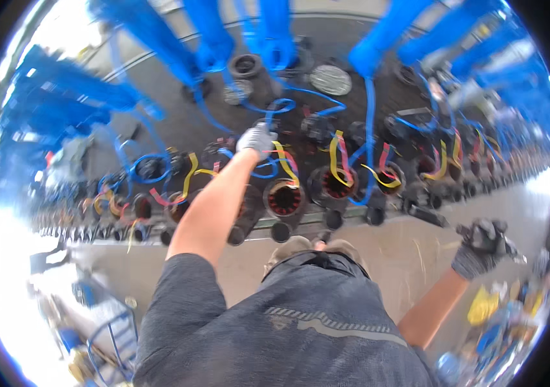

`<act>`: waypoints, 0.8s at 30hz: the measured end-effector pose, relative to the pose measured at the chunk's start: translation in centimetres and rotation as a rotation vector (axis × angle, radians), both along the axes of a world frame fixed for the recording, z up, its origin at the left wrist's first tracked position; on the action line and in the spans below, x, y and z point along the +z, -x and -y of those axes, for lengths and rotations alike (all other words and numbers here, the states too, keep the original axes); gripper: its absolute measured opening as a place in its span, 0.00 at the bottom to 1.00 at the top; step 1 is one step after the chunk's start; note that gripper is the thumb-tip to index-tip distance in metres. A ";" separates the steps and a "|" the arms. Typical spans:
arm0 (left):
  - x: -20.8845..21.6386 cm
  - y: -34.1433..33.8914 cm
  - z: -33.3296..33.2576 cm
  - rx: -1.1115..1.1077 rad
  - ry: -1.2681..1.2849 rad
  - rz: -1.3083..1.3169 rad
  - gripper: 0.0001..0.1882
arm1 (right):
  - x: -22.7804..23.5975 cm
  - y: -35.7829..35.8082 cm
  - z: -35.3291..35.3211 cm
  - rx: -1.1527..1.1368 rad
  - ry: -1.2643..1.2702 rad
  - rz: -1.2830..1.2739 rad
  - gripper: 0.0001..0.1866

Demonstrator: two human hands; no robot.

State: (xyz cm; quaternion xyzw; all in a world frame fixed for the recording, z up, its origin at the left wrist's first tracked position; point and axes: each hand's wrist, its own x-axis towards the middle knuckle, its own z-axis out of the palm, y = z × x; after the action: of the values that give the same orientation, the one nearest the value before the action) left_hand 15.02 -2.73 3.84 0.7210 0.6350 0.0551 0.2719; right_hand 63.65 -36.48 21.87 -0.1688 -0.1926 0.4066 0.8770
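My left hand (255, 140), in a pale grey glove, reaches over the row of dark parts. Its fingers are closed around a blue hose (268, 116) that loops above and below it. Just right of it stands a round motor housing (285, 200) with a reddish slotted ring inside and yellow and pink leads rising from it. A second such housing (338, 182) sits beside it. My right hand (483, 244), in a dark, dirty glove, is out to the right over the floor, away from the row. Its fingers are curled, and blur hides what they hold.
More housings with coloured leads line the long dark bench (378, 97) to both sides. Blue hoses and large blue hanging shapes (210, 32) crowd its far side. A round metallic disc (330, 80) lies there. Behind me are a blue-framed cart (110, 338) and a yellow bag (483, 306).
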 end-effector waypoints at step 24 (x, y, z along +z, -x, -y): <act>7.8 -8.2 18.5 0.182 -0.326 -0.161 0.20 | -12.1 1.8 -18.8 0.629 0.162 -0.087 0.12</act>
State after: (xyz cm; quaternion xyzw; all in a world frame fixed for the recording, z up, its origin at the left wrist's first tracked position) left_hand 23.21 -21.19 11.69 0.6970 0.7000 0.1236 0.0940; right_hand 61.85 -17.69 9.73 -0.1526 -0.1645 0.6782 0.6997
